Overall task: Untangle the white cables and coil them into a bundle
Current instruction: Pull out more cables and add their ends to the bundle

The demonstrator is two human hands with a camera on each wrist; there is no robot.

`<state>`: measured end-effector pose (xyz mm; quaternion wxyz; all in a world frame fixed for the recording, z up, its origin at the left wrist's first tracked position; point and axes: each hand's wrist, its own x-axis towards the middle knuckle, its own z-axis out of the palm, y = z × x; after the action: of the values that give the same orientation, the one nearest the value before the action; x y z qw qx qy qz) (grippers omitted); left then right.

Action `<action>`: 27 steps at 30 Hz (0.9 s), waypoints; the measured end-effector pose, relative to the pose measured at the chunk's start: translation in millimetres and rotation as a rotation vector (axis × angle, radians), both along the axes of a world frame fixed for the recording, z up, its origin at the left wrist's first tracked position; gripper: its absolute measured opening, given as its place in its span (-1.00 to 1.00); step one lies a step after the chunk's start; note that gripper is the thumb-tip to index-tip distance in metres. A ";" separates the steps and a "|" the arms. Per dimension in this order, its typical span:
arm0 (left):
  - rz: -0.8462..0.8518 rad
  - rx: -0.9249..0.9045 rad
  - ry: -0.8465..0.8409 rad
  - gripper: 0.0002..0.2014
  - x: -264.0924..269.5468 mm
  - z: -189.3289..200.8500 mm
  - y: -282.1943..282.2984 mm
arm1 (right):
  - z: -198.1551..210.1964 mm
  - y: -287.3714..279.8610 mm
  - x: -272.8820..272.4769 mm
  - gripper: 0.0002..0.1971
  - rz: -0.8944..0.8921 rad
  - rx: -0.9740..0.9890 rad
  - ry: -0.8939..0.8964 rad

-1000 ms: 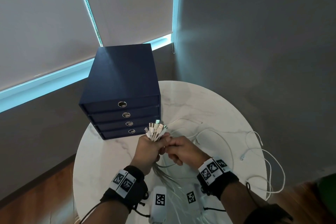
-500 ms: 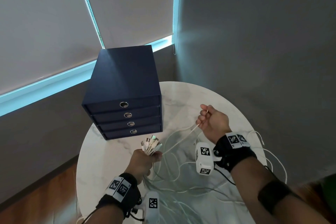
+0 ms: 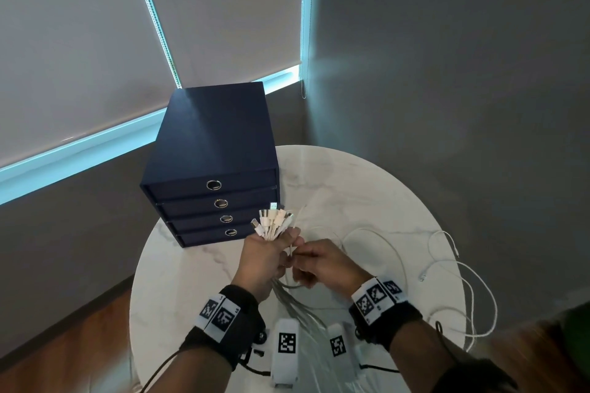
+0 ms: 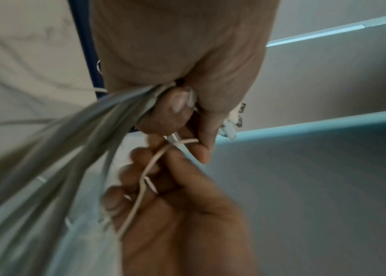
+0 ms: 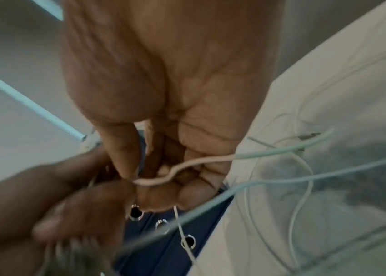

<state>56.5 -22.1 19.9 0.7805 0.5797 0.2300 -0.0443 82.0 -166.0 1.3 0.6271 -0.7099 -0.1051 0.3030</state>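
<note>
The thin white charging cables (image 3: 376, 252) are light, limp and smooth-jacketed; they look as if they will sag, spring back into loose loops and slide through a slack grip, so I judge that they want holding close to the stiff plug ends, not along the soft middle. The left hand (image 3: 265, 257) is clenched round a gathered sheaf of them above the round white marble-patterned counter (image 3: 198, 268), the pale connector plugs (image 3: 274, 222) fanning up out of the fist and the cords hanging down below it toward the near rim. The right hand (image 3: 322, 263) sits just beside it, touching it, thumb and curled fingers (image 5: 125, 149) pinching a single white strand (image 5: 187, 164) that crosses its palm and runs off to the loops lying on the right side of the counter. A few cords, with small plugs at their free ends (image 3: 423, 278), trail over the right edge. A good hold for that strand seems to be just behind its plug, where the moulded collar gives something firm to grip and feed into the fist; pulling hard mid-length would likely tighten any crossing in the loops. The plugs look like the only rigid, snag-prone parts. A dark navy four-drawer box with metal ring pulls (image 3: 214, 169) stands at the far left of the counter, close behind the plugs.
</note>
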 end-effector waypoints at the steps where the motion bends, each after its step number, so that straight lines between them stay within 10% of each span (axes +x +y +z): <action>1: -0.023 0.043 -0.013 -0.92 -0.4 -2.0 -0.1 | 3.4 -0.7 1.5 -0.85 -0.047 0.067 0.058; 8: -0.216 0.249 -0.089 -0.95 -18.6 -4.0 -3.0 | 45.6 -16.5 49.2 -0.64 -0.317 0.599 0.393; 17: -0.210 0.269 0.194 -0.94 -29.5 -53.4 30.9 | 99.2 -28.6 93.3 -0.86 -0.582 0.701 0.159; 27: -0.177 0.314 0.248 -0.94 -32.7 -75.7 46.4 | 137.2 -82.5 117.6 -0.65 -0.747 0.766 -0.047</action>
<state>23.7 24.4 -55.8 0.6396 0.7021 0.2763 -0.1471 199.7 -248.5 138.5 0.9039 -0.4257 0.0374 -0.0169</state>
